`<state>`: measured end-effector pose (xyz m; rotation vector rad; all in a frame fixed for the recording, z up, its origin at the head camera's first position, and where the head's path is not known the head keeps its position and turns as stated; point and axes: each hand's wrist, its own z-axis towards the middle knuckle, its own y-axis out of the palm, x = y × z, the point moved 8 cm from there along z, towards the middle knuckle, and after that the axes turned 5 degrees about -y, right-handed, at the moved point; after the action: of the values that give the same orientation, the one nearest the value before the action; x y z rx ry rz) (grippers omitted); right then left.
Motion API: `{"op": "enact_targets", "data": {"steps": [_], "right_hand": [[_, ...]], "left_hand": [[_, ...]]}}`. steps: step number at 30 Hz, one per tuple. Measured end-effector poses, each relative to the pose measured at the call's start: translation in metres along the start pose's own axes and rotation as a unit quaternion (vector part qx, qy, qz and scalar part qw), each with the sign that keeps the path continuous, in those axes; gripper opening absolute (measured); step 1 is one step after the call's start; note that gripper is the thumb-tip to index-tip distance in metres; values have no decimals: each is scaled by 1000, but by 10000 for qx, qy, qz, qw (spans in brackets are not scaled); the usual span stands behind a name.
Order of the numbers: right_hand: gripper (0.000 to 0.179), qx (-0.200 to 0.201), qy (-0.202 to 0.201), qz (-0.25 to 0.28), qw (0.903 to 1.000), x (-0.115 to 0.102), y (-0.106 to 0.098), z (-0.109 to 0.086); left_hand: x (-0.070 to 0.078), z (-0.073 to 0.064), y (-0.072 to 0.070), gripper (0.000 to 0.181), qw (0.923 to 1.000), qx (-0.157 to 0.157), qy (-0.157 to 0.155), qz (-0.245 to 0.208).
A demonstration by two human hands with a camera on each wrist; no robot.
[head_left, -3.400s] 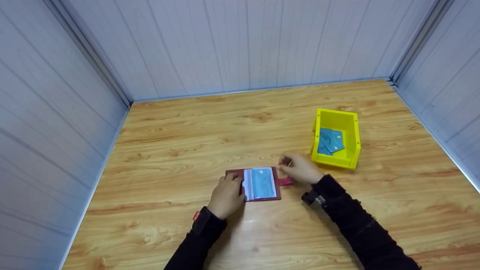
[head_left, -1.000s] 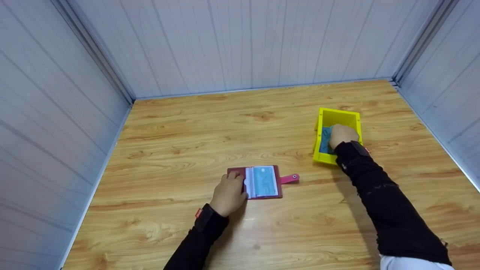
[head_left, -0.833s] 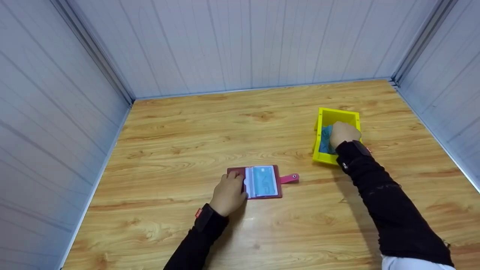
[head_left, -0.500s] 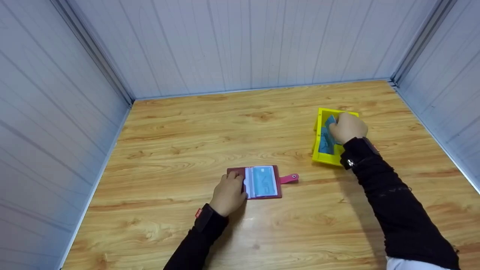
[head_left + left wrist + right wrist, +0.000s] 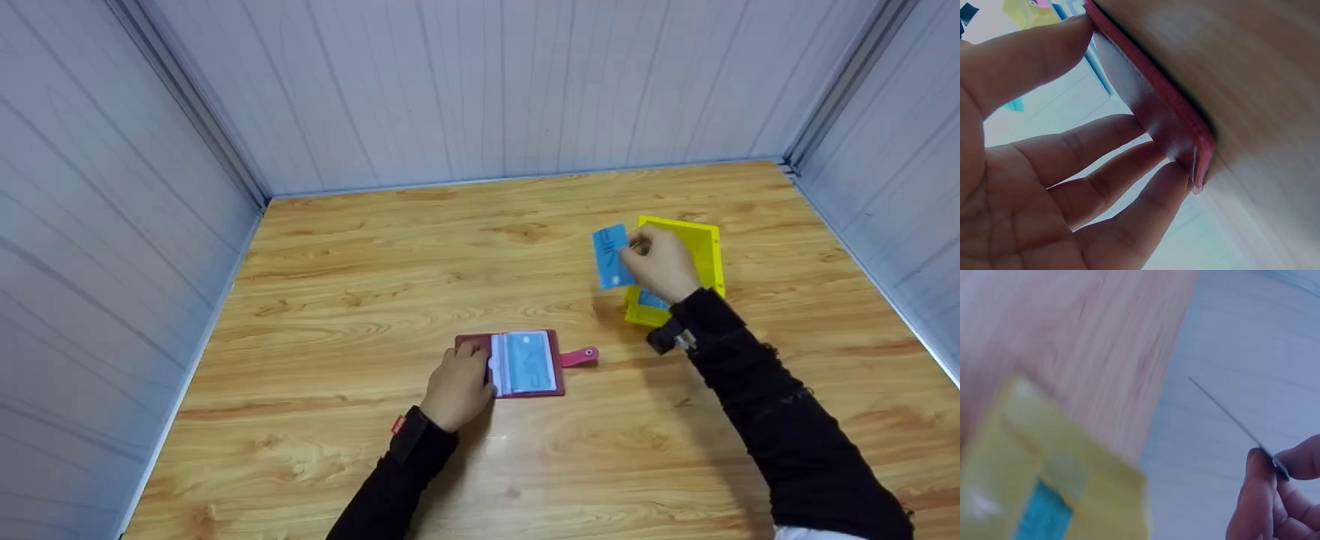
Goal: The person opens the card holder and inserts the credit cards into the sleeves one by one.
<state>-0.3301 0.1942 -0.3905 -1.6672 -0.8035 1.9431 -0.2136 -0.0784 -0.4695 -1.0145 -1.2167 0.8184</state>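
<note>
A blue card (image 5: pixel 613 256) marked with dark lettering is pinched between the thumb and fingers of my right hand (image 5: pixel 664 262), just left of the yellow bin (image 5: pixel 709 262). In the right wrist view that card (image 5: pixel 1233 417) shows edge-on as a thin line. On the table lies an opened dark-red card holder (image 5: pixel 556 375), a blue card (image 5: pixel 530 361) inside its clear sleeve. My left hand (image 5: pixel 457 386) rests on the holder's left cover. Seen from the left wrist, the thumb and fingertips press on that red cover (image 5: pixel 1140 90), fingers extended.
More blue card surface (image 5: pixel 651 299) shows in the bin, partly hidden by the right hand. The holder's pink snap strap (image 5: pixel 580 357) points right. Pale panel walls (image 5: pixel 480 90) enclose the wooden table (image 5: pixel 375 262) at the back and sides.
My right hand has gone from the card holder into the yellow bin, taken hold of a blue card, and lifted it out to the left. My left hand stays on the holder.
</note>
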Motion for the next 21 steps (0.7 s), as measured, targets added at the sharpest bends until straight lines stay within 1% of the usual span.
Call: {"op": "enact_targets", "data": {"steps": [2, 5, 9, 13, 15, 17, 20, 21], "right_hand": [[30, -331, 159, 498, 9981, 3, 16, -1], [27, -797, 364, 1045, 9907, 8, 41, -5], [22, -1224, 453, 1505, 9800, 13, 72, -14], [12, -1684, 591, 2037, 9626, 20, 100, -24], [9, -1935, 700, 2293, 9513, 23, 113, -29], [9, -2112, 769, 2400, 9444, 27, 124, -32], [9, -2212, 863, 2395, 9414, 34, 135, -35], [9, -2225, 870, 2365, 9418, 36, 137, -35]], "left_hand": [[0, 0, 1, 33, 10000, -12, 3, -4], [1, 1, 1, 33, 10000, -29, 0, -37], [1, 1, 1, 33, 10000, -46, -12, -67], [2, 1, 2, 35, 9999, -135, -43, -81], [1, 1, 3, 35, 9998, -188, -75, -75], [1, 2, 3, 35, 9997, -219, -102, -52], [0, 2, 4, 36, 9996, -248, -146, -41], [0, 2, 4, 36, 9995, -256, -154, -41]]}}
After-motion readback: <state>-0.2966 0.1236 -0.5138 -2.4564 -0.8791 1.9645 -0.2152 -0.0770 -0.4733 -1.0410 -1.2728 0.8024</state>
